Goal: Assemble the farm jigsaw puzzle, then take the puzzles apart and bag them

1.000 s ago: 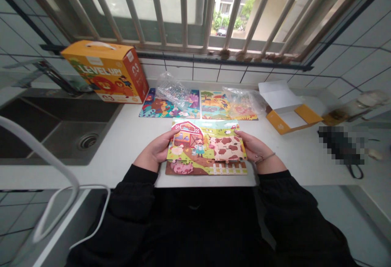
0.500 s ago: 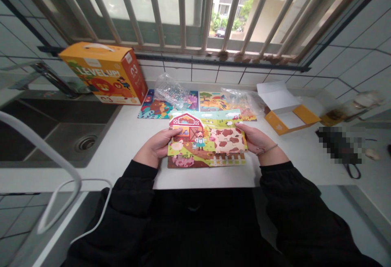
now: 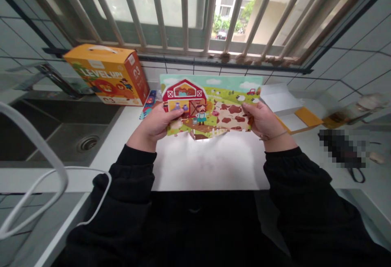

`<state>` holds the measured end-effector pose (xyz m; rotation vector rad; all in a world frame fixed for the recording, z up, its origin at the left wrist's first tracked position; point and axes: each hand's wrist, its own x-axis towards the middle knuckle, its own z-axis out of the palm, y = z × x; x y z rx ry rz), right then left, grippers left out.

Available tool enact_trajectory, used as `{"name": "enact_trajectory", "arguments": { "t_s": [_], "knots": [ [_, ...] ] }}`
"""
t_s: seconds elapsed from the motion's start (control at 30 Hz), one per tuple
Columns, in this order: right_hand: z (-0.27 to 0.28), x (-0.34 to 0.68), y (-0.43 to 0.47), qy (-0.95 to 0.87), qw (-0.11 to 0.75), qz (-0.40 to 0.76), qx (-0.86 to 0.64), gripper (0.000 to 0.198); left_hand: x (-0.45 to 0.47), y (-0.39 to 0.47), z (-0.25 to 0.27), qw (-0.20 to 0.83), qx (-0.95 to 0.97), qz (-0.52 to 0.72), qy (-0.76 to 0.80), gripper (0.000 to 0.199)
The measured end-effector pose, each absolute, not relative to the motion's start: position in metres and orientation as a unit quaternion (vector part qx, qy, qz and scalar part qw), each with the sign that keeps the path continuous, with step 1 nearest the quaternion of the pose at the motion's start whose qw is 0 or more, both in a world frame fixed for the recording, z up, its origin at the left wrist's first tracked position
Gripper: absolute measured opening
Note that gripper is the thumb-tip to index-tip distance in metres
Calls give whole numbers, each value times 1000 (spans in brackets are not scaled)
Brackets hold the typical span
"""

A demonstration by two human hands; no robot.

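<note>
Between my two hands a farm jigsaw puzzle [image 3: 226, 91] is held up off the counter, tilted so its picture faces me. It shows a red barn, a farmer and a brown-spotted cow. My left hand [image 3: 152, 124] grips its left edge, thumb on the front under the barn. My right hand [image 3: 261, 120] pinches the right edge by the cow, thumb in front. Along the bottom the puzzle sags and bends away, and its lowest row is mostly out of sight. Behind it, a strip of a blue puzzle [image 3: 148, 103] shows on the left.
An orange box with a handle [image 3: 106, 79] stands at the back left, beside the sink [image 3: 61, 136]. On the right lies an opened white and orange box [image 3: 293, 116]. A white cable [image 3: 58, 161] loops at the left. Window bars [image 3: 185, 14] rise behind the counter [image 3: 210, 165].
Both hands have raised the farm puzzle up and away from the counter, and it stands more upright. Its bottom row has folded back. The puzzles and plastic wrap behind are now mostly covered.
</note>
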<state>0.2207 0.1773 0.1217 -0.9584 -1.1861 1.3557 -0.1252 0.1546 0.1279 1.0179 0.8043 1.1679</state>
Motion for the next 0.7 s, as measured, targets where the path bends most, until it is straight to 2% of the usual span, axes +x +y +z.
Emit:
{"name": "enact_trajectory", "arguments": {
  "t_s": [0.1, 0.17, 0.27, 0.33, 0.4, 0.53, 0.7],
  "knots": [
    [124, 230, 173, -546, 562, 494, -376, 41, -124, 148, 129, 537, 515, 561, 362, 55],
    [117, 239, 164, -581, 555, 445, -397, 41, -126, 138, 122, 485, 575, 544, 373, 50],
    [97, 254, 141, -647, 490, 383, -440, 33, -133, 117, 103, 430, 686, 451, 375, 26],
    [81, 263, 123, -711, 414, 372, -429, 22, -140, 103, 86, 407, 753, 376, 354, 24],
    [65, 270, 106, -747, 374, 360, -416, 22, -146, 92, 68, 376, 788, 332, 357, 26],
    [38, 280, 83, -790, 336, 292, -422, 31, -158, 79, 33, 319, 825, 243, 397, 49],
    [17, 290, 72, -811, 296, 222, -453, 37, -169, 77, 13, 247, 845, 212, 425, 75]
  ]
}}
